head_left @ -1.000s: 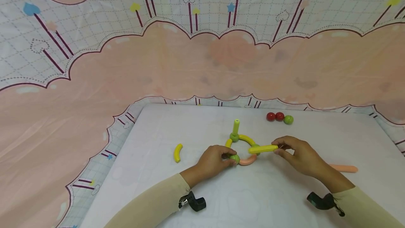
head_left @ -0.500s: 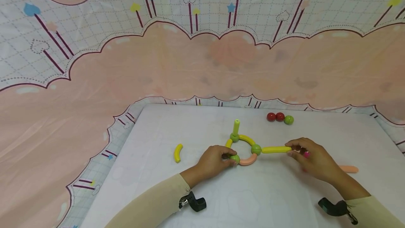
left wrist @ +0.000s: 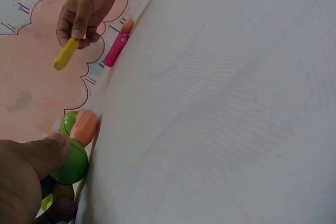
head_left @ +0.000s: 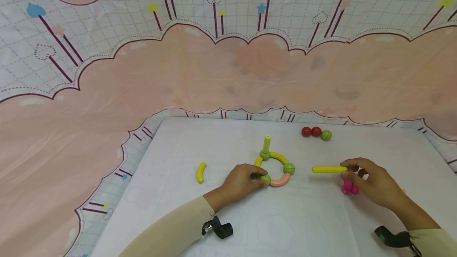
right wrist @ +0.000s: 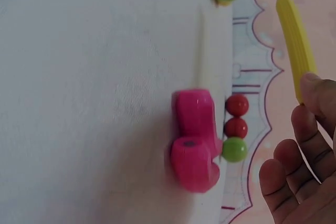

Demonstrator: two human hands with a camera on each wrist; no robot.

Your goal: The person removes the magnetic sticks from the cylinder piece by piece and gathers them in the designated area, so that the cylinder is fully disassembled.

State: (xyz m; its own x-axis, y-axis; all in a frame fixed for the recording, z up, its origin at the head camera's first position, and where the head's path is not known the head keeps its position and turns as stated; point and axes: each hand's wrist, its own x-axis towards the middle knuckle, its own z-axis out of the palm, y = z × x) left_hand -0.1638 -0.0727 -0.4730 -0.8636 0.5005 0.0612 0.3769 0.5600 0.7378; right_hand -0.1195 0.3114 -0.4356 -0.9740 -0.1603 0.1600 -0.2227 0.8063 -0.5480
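A ring of curved yellow and orange rods joined by green balls (head_left: 289,168) lies mid-table, with a light green rod (head_left: 266,144) pointing away from its far ball. My left hand (head_left: 242,181) pinches the ring's near-left green ball (left wrist: 72,163) between thumb and fingers. My right hand (head_left: 375,181) holds a straight yellow rod (head_left: 328,169) by its right end, raised above the table and apart from the ring. Below that hand sits a pink piece with rounded lobes (right wrist: 194,140), partly hidden by the fingers in the head view.
Two red balls (head_left: 311,131) and a loose green ball (head_left: 326,135) stand in a row near the far edge. A curved yellow rod (head_left: 201,172) lies left of the ring. The tip of an orange piece (left wrist: 127,25) shows beyond the pink one.
My right hand has moved right, carrying the yellow rod away from the ring's right green ball. The pink piece has come into sight. My left hand has stayed still.
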